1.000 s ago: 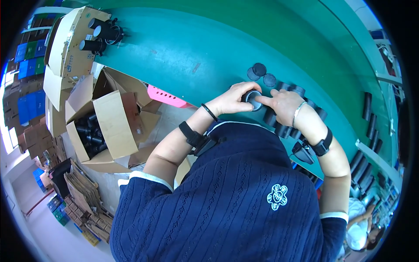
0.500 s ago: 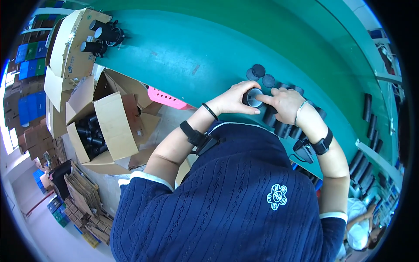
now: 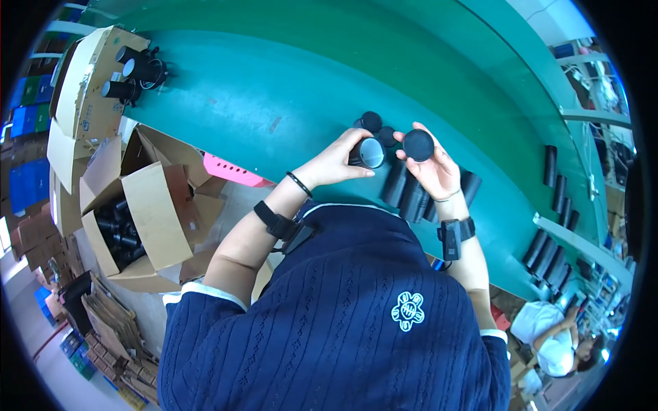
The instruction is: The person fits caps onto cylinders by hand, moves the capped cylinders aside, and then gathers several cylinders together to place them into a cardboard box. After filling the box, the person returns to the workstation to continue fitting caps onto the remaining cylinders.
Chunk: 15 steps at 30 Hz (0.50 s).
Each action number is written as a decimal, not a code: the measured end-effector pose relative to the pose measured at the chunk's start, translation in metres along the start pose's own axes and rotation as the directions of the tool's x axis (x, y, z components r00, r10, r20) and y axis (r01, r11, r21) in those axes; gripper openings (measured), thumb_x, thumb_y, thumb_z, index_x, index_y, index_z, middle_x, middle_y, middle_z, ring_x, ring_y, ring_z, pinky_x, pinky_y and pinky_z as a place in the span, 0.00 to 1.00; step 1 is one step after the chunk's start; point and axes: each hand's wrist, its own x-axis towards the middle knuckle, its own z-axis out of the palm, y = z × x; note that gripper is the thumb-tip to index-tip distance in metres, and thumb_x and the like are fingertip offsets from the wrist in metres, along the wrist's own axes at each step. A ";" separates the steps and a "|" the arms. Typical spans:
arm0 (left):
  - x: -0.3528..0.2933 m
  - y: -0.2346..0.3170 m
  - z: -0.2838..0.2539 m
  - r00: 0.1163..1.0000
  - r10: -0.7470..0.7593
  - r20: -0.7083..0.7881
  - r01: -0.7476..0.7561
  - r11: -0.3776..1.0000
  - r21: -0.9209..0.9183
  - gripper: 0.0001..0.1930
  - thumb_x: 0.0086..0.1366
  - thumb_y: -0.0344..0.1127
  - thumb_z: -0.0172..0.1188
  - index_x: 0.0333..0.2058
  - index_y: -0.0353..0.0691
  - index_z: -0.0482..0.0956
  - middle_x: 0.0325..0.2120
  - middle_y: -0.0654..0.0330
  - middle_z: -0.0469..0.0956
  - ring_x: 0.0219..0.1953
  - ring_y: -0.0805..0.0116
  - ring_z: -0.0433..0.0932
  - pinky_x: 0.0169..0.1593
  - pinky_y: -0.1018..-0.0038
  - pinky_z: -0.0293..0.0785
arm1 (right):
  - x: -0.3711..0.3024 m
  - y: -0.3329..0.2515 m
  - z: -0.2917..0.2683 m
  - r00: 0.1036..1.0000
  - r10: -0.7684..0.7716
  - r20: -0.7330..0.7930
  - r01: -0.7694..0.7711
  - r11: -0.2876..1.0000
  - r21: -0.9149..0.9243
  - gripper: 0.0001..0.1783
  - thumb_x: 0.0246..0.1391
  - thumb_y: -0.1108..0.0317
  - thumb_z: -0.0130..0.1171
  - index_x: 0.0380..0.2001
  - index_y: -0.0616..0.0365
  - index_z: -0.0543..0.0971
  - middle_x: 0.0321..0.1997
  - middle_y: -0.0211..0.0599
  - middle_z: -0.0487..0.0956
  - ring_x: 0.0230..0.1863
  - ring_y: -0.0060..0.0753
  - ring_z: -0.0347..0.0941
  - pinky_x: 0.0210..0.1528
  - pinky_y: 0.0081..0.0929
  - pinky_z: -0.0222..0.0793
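Note:
My left hand [image 3: 337, 162] is wrapped round a short black tube [image 3: 371, 153], whose pale round end faces up toward me. Close beside it, my right hand [image 3: 440, 177] grips a round black cap [image 3: 419, 145] by its edge, flat face up. The cap and the tube are apart. Just beyond my hands a few loose black caps [image 3: 371, 121] lie on the green table [image 3: 274, 82]. Several black tubes [image 3: 411, 198] lie side by side under and next to my right hand, which partly hides them.
Black cylinders with fittings [image 3: 144, 70] stand at the table's far left, by a cardboard box [image 3: 103, 75]. An open carton [image 3: 161, 216] of black parts and a pink basket [image 3: 233, 170] sit left. More tubes [image 3: 548, 259] lie right; a person [image 3: 555, 335] is at lower right.
My right hand has come away from the tube's mouth, where its finger was, and now holds up a black cap. The tube has tilted in my left hand. The whole view has shifted.

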 end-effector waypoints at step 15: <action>-0.001 -0.001 0.002 1.000 -0.014 -0.015 0.016 0.995 0.098 0.38 0.52 0.40 0.71 0.59 0.40 0.61 0.55 0.50 0.64 0.58 0.57 0.64 0.61 0.65 0.61 | -0.002 0.003 0.026 0.983 -0.156 -0.098 0.026 0.642 -0.766 0.37 0.48 0.76 0.63 0.62 0.60 0.63 0.56 0.39 0.68 0.58 0.38 0.68 0.60 0.33 0.64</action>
